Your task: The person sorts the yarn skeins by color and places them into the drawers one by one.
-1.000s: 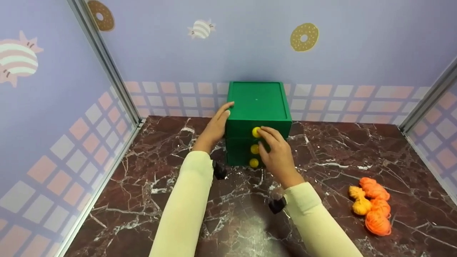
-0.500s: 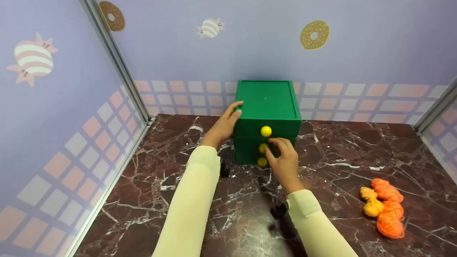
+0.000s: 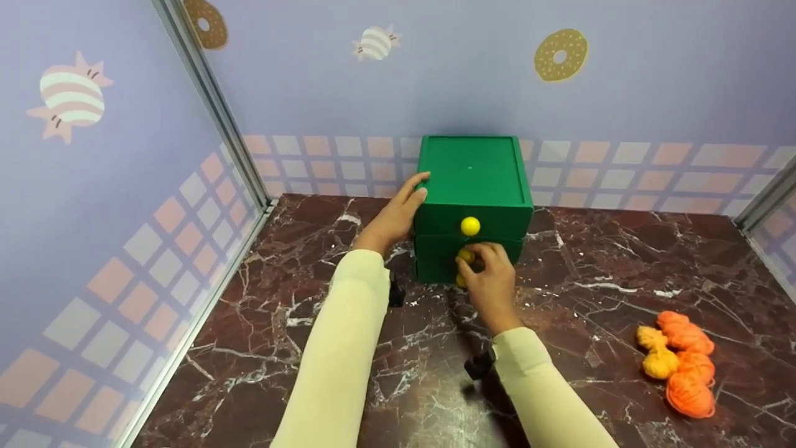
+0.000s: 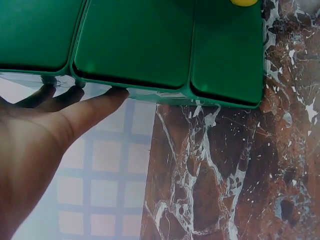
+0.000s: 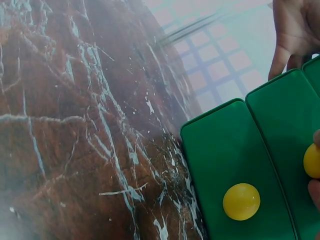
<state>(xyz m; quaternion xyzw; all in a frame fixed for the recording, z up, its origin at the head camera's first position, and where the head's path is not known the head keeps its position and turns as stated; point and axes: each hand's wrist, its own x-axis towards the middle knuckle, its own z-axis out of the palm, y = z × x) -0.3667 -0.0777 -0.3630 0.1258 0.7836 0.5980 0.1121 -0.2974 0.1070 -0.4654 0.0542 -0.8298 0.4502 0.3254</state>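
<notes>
A green drawer box [image 3: 472, 169] with three stacked drawers stands against the back wall, a round yellow knob on each drawer front. My left hand [image 3: 398, 214] rests on the box's left side, its fingertips [image 4: 117, 93] touching the side wall in the left wrist view. With thumb and fingers, my right hand [image 3: 494, 280] pinches the middle knob [image 5: 312, 162]. Above it the top knob [image 3: 470, 226] is free. The bottom knob [image 5: 241, 201] shows whole in the right wrist view but is partly hidden by my right hand in the head view. All the drawers look closed.
Orange yarn skeins [image 3: 690, 395] and a smaller yellow yarn skein [image 3: 660, 363] lie on the marbled tabletop [image 3: 591, 336] at the right. Patterned panels [image 3: 298, 81] enclose the back and sides.
My right hand has gone from the top knob down to the middle knob and now pinches it. The left hand stays on the box's side. The head view has shifted slightly.
</notes>
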